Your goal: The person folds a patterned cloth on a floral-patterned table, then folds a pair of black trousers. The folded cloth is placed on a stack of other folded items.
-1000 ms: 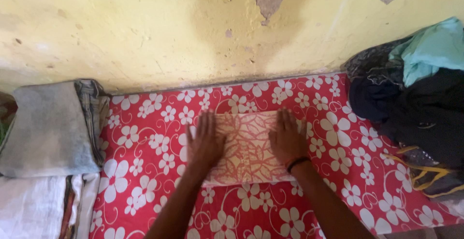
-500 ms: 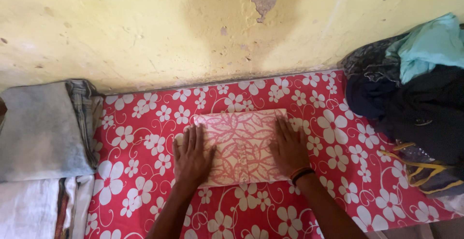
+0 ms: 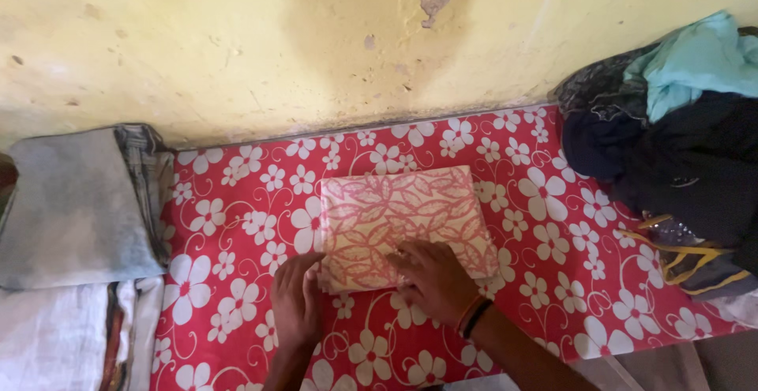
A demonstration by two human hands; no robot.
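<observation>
A yellow wall with patches of peeled paint runs across the top of my view, and below it lies the bed, covered by a red sheet with white flowers that fills the middle from the wall down to the bottom edge. On my right a heap of dark clothes with a pale teal cloth on top crowds the corner against the wall, its near edge well apart from my work. On my left a folded grey cloth sits over a white one, just off the sheet's edge. In the middle lies the folded cream cloth with a red leaf print, a flat rectangle slightly tilted, with bare sheet open all round it: a band between it and the wall, wider room to the left, and a stretch toward the dark heap. My right hand lies palm down with fingers spread on the cloth's near right corner, pressing rather than gripping. My left hand rests flat and open on the sheet at the near left corner, fingertips touching the cloth's edge; I cannot tell whether they tuck under it. A dark band circles my right wrist.
</observation>
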